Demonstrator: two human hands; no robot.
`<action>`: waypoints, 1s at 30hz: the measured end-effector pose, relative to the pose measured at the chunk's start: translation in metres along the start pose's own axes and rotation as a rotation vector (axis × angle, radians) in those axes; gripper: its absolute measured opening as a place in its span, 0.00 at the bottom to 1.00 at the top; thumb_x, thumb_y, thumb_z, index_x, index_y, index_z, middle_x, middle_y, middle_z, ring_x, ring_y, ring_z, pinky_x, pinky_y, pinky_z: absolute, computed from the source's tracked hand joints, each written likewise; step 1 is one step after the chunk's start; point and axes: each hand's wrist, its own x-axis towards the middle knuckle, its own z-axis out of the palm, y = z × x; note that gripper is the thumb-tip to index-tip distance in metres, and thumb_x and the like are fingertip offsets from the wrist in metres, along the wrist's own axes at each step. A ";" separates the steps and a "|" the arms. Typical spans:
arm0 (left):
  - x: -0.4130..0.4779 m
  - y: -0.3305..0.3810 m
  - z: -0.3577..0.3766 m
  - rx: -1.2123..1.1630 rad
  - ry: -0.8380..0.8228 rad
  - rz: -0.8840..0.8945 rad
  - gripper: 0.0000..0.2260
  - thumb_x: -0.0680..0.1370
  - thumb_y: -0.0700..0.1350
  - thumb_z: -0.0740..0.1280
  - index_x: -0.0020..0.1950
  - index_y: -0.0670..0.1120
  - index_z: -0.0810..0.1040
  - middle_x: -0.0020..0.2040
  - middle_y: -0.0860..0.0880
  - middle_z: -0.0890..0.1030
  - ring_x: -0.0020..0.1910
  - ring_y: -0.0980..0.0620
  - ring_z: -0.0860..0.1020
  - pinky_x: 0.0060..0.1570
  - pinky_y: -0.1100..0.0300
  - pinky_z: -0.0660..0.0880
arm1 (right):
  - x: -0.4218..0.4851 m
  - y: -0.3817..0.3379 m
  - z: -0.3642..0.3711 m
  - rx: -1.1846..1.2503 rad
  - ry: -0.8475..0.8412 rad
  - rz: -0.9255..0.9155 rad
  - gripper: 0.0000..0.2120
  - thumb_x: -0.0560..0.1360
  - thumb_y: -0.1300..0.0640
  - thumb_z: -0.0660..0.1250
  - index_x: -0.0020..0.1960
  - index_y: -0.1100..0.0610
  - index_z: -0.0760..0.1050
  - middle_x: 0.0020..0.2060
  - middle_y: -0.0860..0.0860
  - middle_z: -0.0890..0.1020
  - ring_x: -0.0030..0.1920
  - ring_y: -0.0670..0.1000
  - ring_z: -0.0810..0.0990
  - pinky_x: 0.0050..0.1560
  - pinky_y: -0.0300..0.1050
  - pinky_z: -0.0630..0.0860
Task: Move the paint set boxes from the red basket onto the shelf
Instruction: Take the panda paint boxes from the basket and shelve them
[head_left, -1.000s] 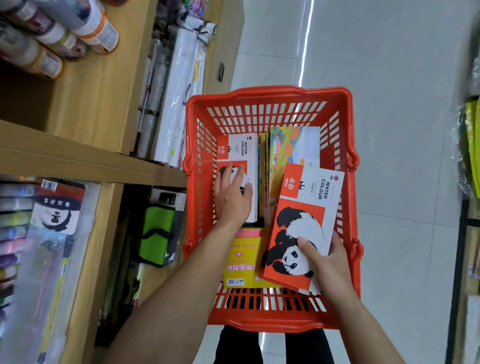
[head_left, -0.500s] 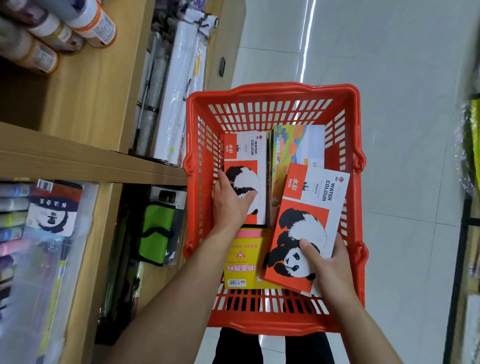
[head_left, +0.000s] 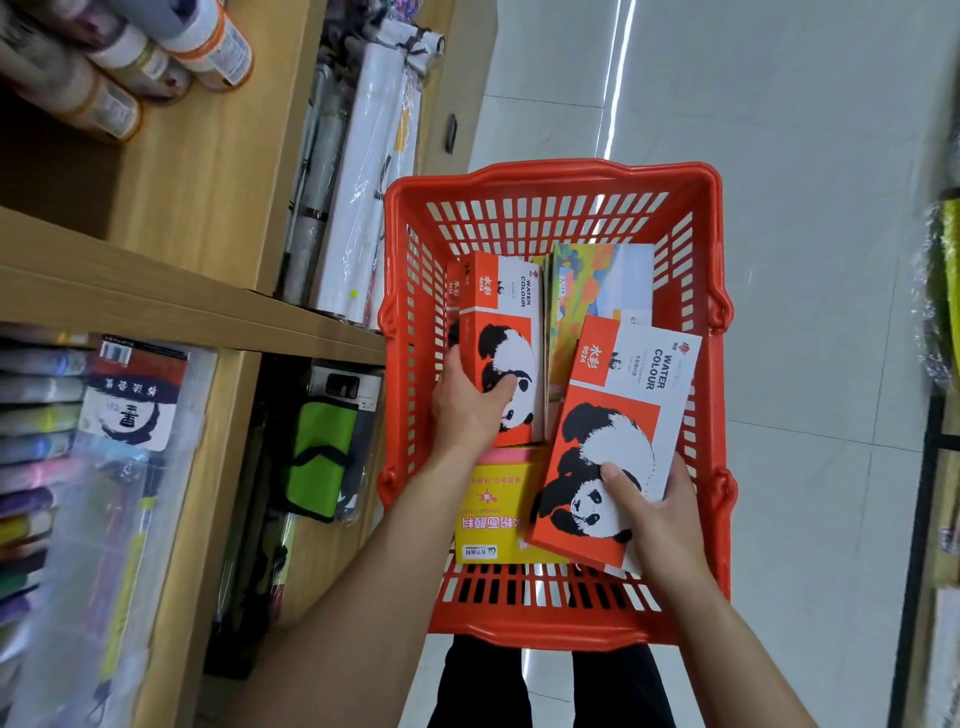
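The red basket (head_left: 556, 182) stands on the floor beside the wooden shelf (head_left: 171, 306). My left hand (head_left: 470, 410) grips the lower end of a red-and-white panda water colour box (head_left: 506, 312), tilted up on its edge at the basket's left side. My right hand (head_left: 657, 512) holds a second panda water colour box (head_left: 618, 415) by its near end, above the basket's right half. Colourful painted-cover boxes (head_left: 587, 280) stand upright between them. A yellow box (head_left: 493, 514) lies flat beneath.
The upper shelf holds rolled paper tubes (head_left: 156, 62) and long white wrapped rolls (head_left: 363, 171). Below sit a green pouch (head_left: 322, 452) and a clear bag of markers (head_left: 67, 467). Pale tiled floor (head_left: 779, 156) lies to the right, with another rack (head_left: 940, 364) at the edge.
My left hand has closed round the left panda box and lifted it up onto its edge. My right hand has kept hold of the other box, raised slightly.
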 end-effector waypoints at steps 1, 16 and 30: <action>0.002 0.001 -0.003 -0.023 -0.023 -0.032 0.29 0.76 0.47 0.74 0.75 0.48 0.67 0.59 0.55 0.77 0.59 0.53 0.76 0.56 0.63 0.70 | 0.000 -0.001 0.000 0.002 -0.004 -0.004 0.24 0.75 0.52 0.76 0.69 0.45 0.73 0.59 0.45 0.85 0.56 0.50 0.86 0.59 0.61 0.82; -0.133 0.035 -0.115 -0.350 0.085 0.017 0.18 0.71 0.55 0.73 0.52 0.77 0.72 0.50 0.68 0.84 0.48 0.63 0.84 0.41 0.62 0.82 | -0.048 -0.079 -0.018 0.056 -0.188 -0.100 0.24 0.70 0.48 0.77 0.64 0.49 0.78 0.55 0.52 0.88 0.51 0.58 0.89 0.47 0.55 0.85; -0.369 0.096 -0.206 -0.649 0.487 0.204 0.21 0.78 0.41 0.72 0.68 0.57 0.74 0.59 0.58 0.84 0.57 0.55 0.83 0.52 0.56 0.82 | -0.150 -0.219 -0.007 -0.006 -0.639 -0.375 0.25 0.68 0.48 0.77 0.63 0.53 0.80 0.52 0.53 0.89 0.47 0.57 0.89 0.38 0.44 0.84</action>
